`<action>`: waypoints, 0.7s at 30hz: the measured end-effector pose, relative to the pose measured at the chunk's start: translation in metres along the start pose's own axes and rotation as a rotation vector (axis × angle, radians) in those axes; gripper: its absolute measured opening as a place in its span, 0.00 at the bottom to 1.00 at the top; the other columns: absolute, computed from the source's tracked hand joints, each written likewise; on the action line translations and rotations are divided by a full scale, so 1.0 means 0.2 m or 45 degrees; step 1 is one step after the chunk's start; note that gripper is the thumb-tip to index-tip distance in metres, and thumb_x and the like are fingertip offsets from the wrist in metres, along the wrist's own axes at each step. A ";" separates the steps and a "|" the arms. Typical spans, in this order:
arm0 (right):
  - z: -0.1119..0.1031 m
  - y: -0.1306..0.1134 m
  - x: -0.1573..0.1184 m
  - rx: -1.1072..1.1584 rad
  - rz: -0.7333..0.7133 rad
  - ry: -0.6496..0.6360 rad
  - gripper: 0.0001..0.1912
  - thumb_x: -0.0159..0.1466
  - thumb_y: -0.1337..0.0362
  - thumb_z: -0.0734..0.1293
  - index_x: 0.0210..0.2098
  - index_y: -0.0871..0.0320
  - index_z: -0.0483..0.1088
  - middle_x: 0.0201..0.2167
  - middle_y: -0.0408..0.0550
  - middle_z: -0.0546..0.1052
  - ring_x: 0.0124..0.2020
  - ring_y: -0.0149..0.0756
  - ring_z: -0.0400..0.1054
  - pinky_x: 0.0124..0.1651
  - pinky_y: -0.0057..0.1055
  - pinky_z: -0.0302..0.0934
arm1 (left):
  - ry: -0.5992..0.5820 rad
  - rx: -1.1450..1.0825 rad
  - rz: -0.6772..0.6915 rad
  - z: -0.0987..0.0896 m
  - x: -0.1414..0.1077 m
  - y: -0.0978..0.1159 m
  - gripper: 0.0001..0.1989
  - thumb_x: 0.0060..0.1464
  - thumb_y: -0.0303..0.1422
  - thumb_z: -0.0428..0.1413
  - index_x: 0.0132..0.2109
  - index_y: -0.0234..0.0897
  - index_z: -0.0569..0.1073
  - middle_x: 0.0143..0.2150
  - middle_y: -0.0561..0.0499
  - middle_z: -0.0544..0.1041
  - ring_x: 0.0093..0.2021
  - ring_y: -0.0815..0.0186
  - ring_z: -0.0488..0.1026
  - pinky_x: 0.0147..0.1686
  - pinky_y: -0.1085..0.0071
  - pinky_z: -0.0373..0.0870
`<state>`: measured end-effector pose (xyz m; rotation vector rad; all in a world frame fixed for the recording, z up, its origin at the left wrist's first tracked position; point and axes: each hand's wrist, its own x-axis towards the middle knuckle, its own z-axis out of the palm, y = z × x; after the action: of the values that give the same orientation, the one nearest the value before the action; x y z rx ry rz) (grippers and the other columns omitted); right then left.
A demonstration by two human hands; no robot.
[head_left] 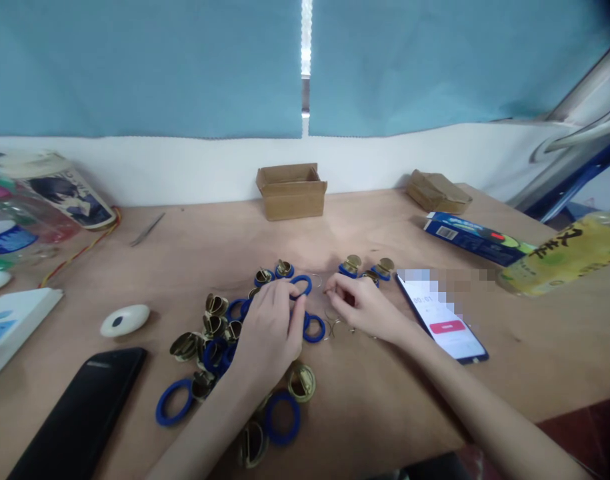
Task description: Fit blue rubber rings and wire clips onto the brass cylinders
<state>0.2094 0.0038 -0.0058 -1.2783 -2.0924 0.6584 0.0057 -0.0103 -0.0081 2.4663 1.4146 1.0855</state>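
Left hand (269, 333) pinches blue ring (309, 287); right hand (362, 307) closed, contents unclear; few brass-on-ring pieces (353, 263) near phone (419, 300), more loose rings (161, 408) leftward

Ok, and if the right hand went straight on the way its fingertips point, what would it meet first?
Likely the blue ring held by the left hand; the thin wire just before it may pass underneath, though depth is unclear.

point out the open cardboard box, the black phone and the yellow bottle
open cardboard box (295, 202): head view, front wall
black phone (79, 417): head view, dark face
yellow bottle (559, 259): head view, yellow label
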 end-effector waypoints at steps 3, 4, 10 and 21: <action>0.02 -0.04 -0.02 0.114 0.004 -0.164 0.07 0.64 0.62 0.65 0.31 0.57 0.68 0.19 0.35 0.64 0.21 0.26 0.57 0.25 0.25 0.49 | 0.105 0.002 -0.064 -0.01 0.02 -0.03 0.01 0.64 0.28 0.49 0.41 0.38 0.63 0.40 0.45 0.74 0.45 0.56 0.74 0.44 0.60 0.72; 0.02 -0.06 -0.03 0.132 -0.004 -0.244 0.09 0.63 0.59 0.68 0.31 0.57 0.68 0.20 0.35 0.64 0.21 0.26 0.57 0.25 0.24 0.49 | 0.119 0.006 -0.083 -0.01 0.03 -0.04 0.02 0.64 0.28 0.49 0.40 0.39 0.63 0.39 0.46 0.73 0.43 0.57 0.74 0.42 0.61 0.72; 0.08 -0.20 -0.11 -0.123 -0.169 -0.515 0.24 0.51 0.43 0.75 0.33 0.55 0.70 0.21 0.36 0.68 0.21 0.27 0.56 0.24 0.26 0.43 | 0.136 -0.031 -0.162 -0.01 0.03 -0.06 0.02 0.66 0.29 0.47 0.43 0.38 0.64 0.38 0.46 0.74 0.40 0.59 0.75 0.41 0.61 0.73; 0.10 -0.19 -0.12 -0.126 -0.263 -0.597 0.10 0.59 0.63 0.73 0.39 0.55 0.69 0.31 0.40 0.74 0.28 0.30 0.66 0.26 0.26 0.51 | -0.004 -0.180 -0.152 -0.01 0.02 -0.05 0.21 0.64 0.28 0.48 0.63 0.36 0.61 0.53 0.39 0.71 0.55 0.55 0.72 0.54 0.56 0.70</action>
<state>0.1811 -0.0354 0.0007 -1.0055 -2.6225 0.8298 -0.0015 -0.0011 -0.0082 2.2553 1.4121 1.1149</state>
